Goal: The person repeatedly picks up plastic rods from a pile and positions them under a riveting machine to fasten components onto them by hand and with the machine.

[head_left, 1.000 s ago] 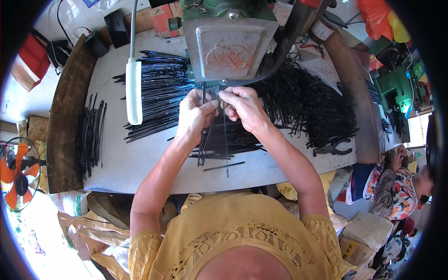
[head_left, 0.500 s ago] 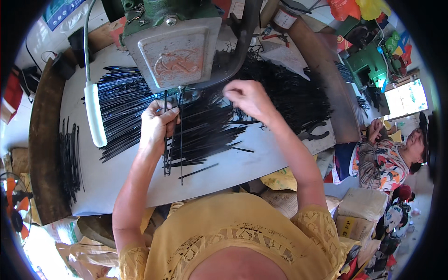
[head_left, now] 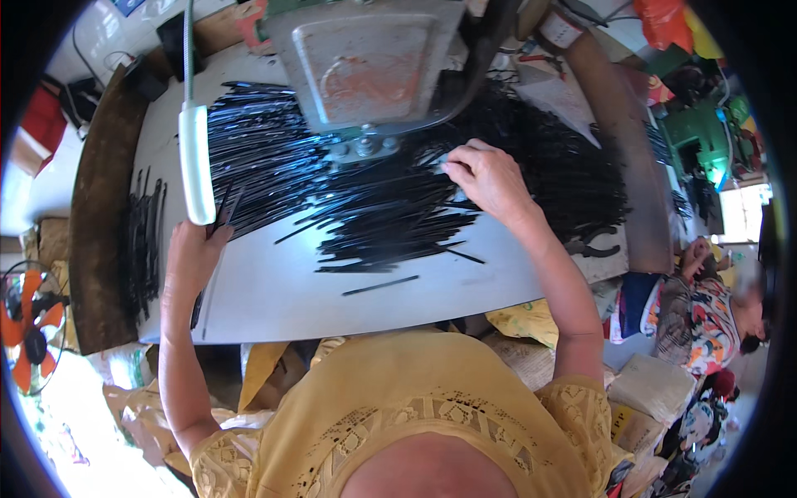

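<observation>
My left hand point(head_left: 196, 253), off to the left of the table, is closed round a few thin black rods point(head_left: 207, 286) that look like umbrella ribs. They stick out above and below the fist, slightly blurred. My right hand point(head_left: 494, 181) hovers at the edge of the tangled dark heap point(head_left: 548, 158) on the right, thumb and fingers pinched together. Whatever is between those fingertips is too small to make out. Between the hands, a wide pile of black rods point(head_left: 390, 220) lies below the metal fixture point(head_left: 364, 148) of a bench machine with a grey cover point(head_left: 365, 70).
A lit lamp tube point(head_left: 196, 166) hangs beside my left hand. Another row of rods point(head_left: 144, 241) lies along the brown table rim point(head_left: 100, 224). Pliers point(head_left: 594, 248) rest at the right. One loose rod point(head_left: 380, 285) lies near the front edge. Another person point(head_left: 706, 319) sits at far right.
My left hand has carried the rods away from the machine's fixture to the left side of the table. My right hand stays pinched near the right heap. The whole view has shifted.
</observation>
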